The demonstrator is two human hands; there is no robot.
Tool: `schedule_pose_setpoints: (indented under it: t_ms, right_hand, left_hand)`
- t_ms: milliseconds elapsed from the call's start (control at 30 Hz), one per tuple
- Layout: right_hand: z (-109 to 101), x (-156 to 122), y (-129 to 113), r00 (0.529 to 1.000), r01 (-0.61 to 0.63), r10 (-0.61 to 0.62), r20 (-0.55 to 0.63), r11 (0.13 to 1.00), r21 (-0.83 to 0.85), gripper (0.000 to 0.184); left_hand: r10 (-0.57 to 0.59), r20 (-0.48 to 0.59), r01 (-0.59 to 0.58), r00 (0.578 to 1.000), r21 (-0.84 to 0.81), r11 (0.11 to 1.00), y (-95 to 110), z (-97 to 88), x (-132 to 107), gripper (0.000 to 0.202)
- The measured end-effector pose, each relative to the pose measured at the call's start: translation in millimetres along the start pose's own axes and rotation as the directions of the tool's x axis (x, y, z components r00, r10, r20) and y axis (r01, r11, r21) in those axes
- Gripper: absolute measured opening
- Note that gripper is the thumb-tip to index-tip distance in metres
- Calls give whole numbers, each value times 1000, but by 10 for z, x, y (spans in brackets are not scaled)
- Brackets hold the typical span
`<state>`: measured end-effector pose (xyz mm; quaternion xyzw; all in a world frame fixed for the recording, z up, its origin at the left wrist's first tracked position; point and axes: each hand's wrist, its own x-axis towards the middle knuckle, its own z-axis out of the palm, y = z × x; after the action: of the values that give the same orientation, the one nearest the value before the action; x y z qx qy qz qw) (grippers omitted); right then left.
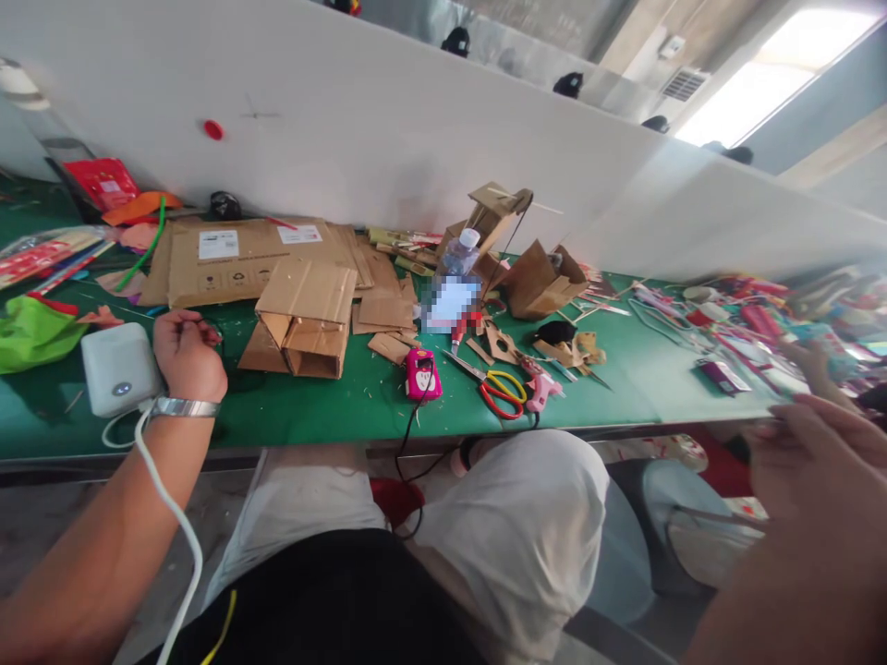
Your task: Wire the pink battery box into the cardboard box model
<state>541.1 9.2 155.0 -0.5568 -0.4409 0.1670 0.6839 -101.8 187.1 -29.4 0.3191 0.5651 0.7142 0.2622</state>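
Green tabletop holds cardboard, labels illegible, near left hand.

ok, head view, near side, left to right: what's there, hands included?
Lime-green bundle, white device, left hand, cardboard box, pink socket unit, scissors, pink glue gun, purple box, right hand.

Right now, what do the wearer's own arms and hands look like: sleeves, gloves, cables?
Left hand: ungloved, shiny silver metal band around the wrist; left forearm sleeveless, with a smooth white round cable crossing it in view. Right hand: blurred, no glove, sleeve or band visible. No markings seen on either.
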Motion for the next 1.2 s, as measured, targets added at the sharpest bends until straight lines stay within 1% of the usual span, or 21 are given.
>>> schedule_pose_setpoints:
  t_ms: [67,100,133,200,233,300,367,400,433,467,500,600,667,700,767,833,900,1000,1100,1133,1200]
  right_hand:
    - [229,-175,-7,977,14,-33,-212,996,-91,33]
    - [362,-267,-10,977,-33,11,-211,994,-103,40]
    - [497,-356,-11,983,-66,47,-179,992,-107,45]
    - [748,-516,-2,988,-105,94,-120,991,-85,46]
    - [857,-585,10,989,-129,123,-78,988,-81,45]
    - [1036,-709,46,986,-167,168,8,982,-85,41]
    - [1167,-822,99,977,-174,185,107,979,-106,35]
    - [1218,-877,130,972,-157,175,155,980,-119,32]
    - [1261,-933,163,967,-133,159,201,982,-134,29]
    - [1297,-989,197,960,-106,140,244,983,-148,26]
    - [1330,-1047,229,951,-83,127,282,983,-162,23]
    - [1435,-1224,294,917,-67,139,375,978,-198,21]
    - [1525,-1346,307,886,-89,176,428,973,-215,21]
    - [1575,-1406,309,869,-102,195,454,970,-220,21]
    - [1676,-1526,319,838,-123,219,500,968,-218,21]
    - [1766,-1644,348,808,-150,239,538,967,-205,22]
    - [1845,-1764,394,779,-188,267,567,963,-195,23]
    - [1965,-1960,459,736,-242,314,599,949,-199,23]
    - [2116,-2169,477,673,-233,301,675,953,-192,18]
    - [2170,-2235,474,636,-224,284,718,958,-181,20]
    - [2268,-2350,470,544,-239,254,799,960,-142,46]
  left_hand:
    - [36,28,-39,999,105,994,-51,41,37,17]
    - [49,61,-58,997,157,986,-71,48,43,16]
    - [58,103,-78,993,205,976,-84,44,41,16]
    - [63,197,-118,978,283,952,-83,6,11,21]
    - [73,244,-152,967,325,933,-68,-25,-18,28]
    - [125,339,-270,932,423,865,-11,-104,-114,42]
    - [227,477,-486,849,538,688,68,-199,-269,51]
    - [266,529,-563,806,544,622,110,-251,-368,51]
    - [295,572,-622,765,538,569,150,-306,-477,52]
    - [318,596,-661,737,539,521,188,-364,-592,52]
    - [301,631,-687,715,555,469,219,-426,-707,52]
    - [251,647,-694,719,657,294,268,-630,-995,49]
    - [190,683,-709,705,669,223,262,-774,-1103,41]
    - [160,716,-731,680,643,228,250,-844,-1131,37]
    - [111,763,-752,637,584,306,226,-962,-1153,31]
    - [80,787,-740,612,533,409,218,-1030,-1164,27]
    - [74,799,-716,596,488,500,248,-1028,-1210,26]
    - [73,805,-635,588,405,658,368,-881,-1400,20]
    - [45,797,-443,602,287,849,533,-613,-1712,13]
    - [37,795,-361,605,232,903,586,-515,-1822,11]
    - [28,820,-238,571,133,962,678,-329,-2020,8]
